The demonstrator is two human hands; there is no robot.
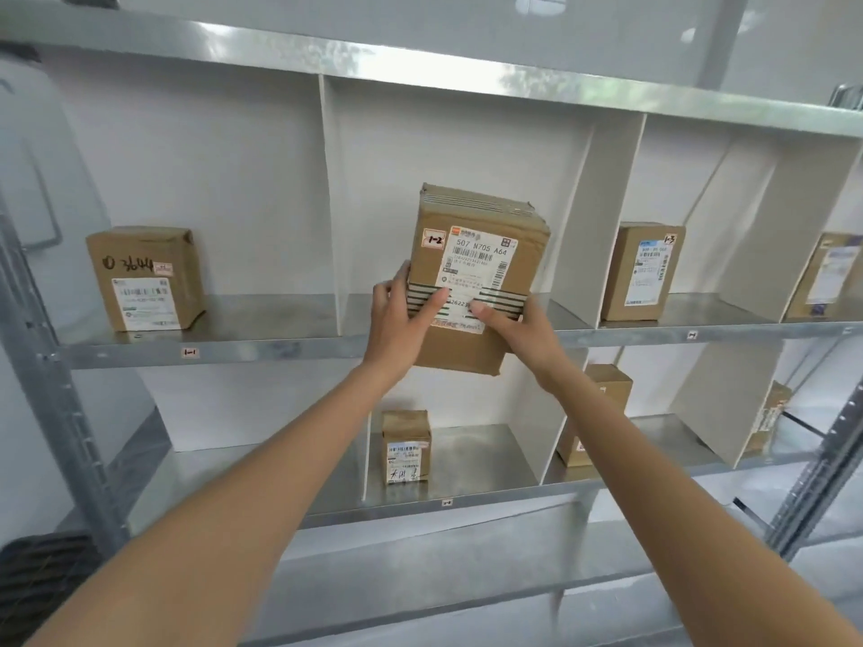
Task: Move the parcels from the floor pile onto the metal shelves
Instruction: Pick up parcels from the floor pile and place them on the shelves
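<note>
Step in hand: placing one parcel on the upper shelf. Both hands hold a tall cardboard parcel (476, 273), hand-marked 1-2, upright in front of the middle bay of the metal shelf (280, 347). Its bottom edge hangs below the shelf lip, so it is not set down yet. Left hand (401, 319) grips the lower left edge, thumb across the label; right hand (518, 329) grips the lower right, thumb on the front too.

Next move, by my read: lift the base over the lip, push it back between the white dividers (329, 203), let go. The bay looks wide enough; the lip may catch the bottom edge.

Bays, upper row: left one, tagged 1-1, holds a squat box (145, 277); right one holds a box marked 1-3 (644, 273); another box (826, 282) further right. Lower row: a small box (405, 446) in the middle bay, another box (607, 389) partly hidden behind the right arm.
</note>
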